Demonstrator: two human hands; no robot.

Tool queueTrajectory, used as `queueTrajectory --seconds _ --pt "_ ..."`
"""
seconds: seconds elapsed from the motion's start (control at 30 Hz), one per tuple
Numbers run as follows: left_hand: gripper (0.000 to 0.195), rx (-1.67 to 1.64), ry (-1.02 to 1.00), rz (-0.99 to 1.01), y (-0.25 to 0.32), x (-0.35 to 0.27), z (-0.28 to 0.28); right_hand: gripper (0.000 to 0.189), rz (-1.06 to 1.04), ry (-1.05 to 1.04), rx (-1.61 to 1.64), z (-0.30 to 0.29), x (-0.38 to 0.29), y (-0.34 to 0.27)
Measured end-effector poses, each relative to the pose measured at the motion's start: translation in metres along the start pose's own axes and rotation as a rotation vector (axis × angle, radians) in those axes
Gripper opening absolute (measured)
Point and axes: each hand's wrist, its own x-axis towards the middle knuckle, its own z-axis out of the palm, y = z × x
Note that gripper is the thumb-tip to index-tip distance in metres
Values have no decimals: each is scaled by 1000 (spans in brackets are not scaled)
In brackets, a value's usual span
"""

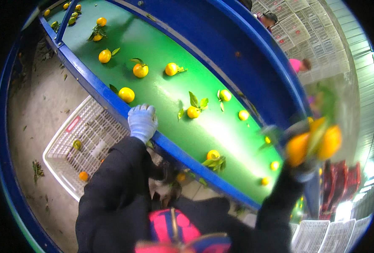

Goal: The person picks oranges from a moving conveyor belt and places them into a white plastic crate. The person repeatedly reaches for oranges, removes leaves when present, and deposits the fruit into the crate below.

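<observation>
My left hand (142,121), in a pale blue glove, rests with curled fingers on the blue metal rail (174,148) of a conveyor. My right hand (300,170) is raised at the right, blurred, and holds several orange citrus fruits (329,142) with leaves. Between the two hands runs the green conveyor belt (174,88). Scattered on it lie several citrus fruits, some with leaves, among them a leafy one (193,112) in the middle and one (126,95) just beyond my left hand. Another leafy fruit (213,154) lies near the rail.
A white plastic crate (59,151) holding a few fruits stands on the floor at the left. A blue metal trough (237,53) borders the belt's far side. Beyond are other people (297,65), stacked pale crates (326,60), red crates (338,186) and white crates (311,235).
</observation>
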Motion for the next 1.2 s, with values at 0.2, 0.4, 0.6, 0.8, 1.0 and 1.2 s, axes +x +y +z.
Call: queueTrajectory --seconds 0.2,0.4,0.6,0.8,1.0,1.2 --pt "12 67 -41 -46 -1 6 3 40 126 -1 -1142 -84 92 38" --pt "14 -1 81 32 -8 5 7 33 -208 -198 -1242 -73 68 60" --pt "23 -33 152 36 -7 3 12 16 -220 -62 -505 14 -78 29" --pt "19 -8 120 44 -8 2 7 45 808 -221 -1021 2 -162 299" --pt "14 -10 110 47 -8 1 3 43 1318 -384 -636 -46 -195 440" --pt "13 34 62 21 -2 3 0 41 1063 -240 -22 10 -164 280"
